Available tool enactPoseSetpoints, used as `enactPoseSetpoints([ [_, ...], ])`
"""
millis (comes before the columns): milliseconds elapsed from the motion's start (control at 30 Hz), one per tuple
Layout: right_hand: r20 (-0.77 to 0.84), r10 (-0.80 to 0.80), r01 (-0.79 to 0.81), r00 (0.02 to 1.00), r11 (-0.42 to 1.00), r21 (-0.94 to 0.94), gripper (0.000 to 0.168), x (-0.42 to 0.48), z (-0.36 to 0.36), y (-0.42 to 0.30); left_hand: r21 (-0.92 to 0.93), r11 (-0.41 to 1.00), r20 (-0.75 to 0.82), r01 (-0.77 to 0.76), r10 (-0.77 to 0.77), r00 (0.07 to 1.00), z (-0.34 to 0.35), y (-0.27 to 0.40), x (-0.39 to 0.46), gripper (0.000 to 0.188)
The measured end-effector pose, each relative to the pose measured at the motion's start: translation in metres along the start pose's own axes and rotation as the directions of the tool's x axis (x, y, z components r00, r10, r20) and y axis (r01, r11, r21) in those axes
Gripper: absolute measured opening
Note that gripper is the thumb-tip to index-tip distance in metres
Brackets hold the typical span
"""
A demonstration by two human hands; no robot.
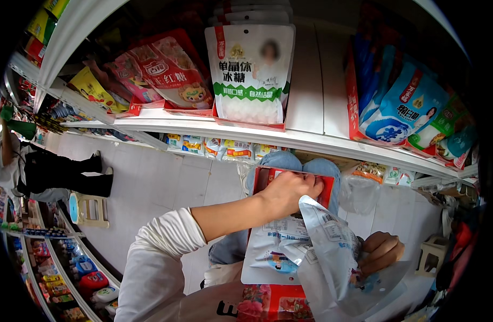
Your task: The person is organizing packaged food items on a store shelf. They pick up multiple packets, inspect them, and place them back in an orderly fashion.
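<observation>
My left hand (292,191) reaches down into a red cardboard box (327,192) resting on my lap. Its fingers are curled and their tips are hidden, so whether they grip anything is unclear. At the right, my right hand (380,251) has its fingers bent around the edge of silver-white printed pouches (331,237), which hang tilted over the box. More white pouches (266,257) bearing print and a cartoon figure lie in the box's near part, below my left wrist. A red floral-printed package or panel (270,302) shows closest to my body.
Ahead runs a white shelf (246,128) with a bag of rock sugar (250,76), red sugar bags (170,72) and blue sugar bags (407,108) in red display boxes. Stools (89,210) (431,255) stand on both sides. A person (49,169) stands in the aisle at left.
</observation>
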State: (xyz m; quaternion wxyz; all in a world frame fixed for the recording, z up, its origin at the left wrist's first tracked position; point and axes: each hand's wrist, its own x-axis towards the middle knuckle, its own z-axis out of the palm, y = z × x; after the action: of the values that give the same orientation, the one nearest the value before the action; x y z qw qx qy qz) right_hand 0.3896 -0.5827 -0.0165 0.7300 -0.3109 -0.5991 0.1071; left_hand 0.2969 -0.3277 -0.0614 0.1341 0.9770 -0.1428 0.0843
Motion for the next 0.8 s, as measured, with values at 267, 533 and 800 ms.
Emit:
enactPoseSetpoints([
  [267,-0.080,0.003,-0.006,0.997,0.999,-0.042,0.010,0.004,0.009,0.002,0.145,0.986,-0.083,-0.084,0.097,0.992,0.011,0.002,0.006,0.026],
  [533,-0.172,-0.025,0.008,0.985,0.995,-0.098,0.023,-0.009,0.010,0.002,0.257,0.949,-0.065,-0.182,0.205,0.977,0.007,0.007,0.014,0.027],
  [800,-0.267,-0.056,0.020,0.962,0.991,-0.136,0.016,-0.011,0.020,0.001,0.209,0.958,-0.035,-0.198,0.210,0.977,0.017,-0.001,0.003,0.021],
])
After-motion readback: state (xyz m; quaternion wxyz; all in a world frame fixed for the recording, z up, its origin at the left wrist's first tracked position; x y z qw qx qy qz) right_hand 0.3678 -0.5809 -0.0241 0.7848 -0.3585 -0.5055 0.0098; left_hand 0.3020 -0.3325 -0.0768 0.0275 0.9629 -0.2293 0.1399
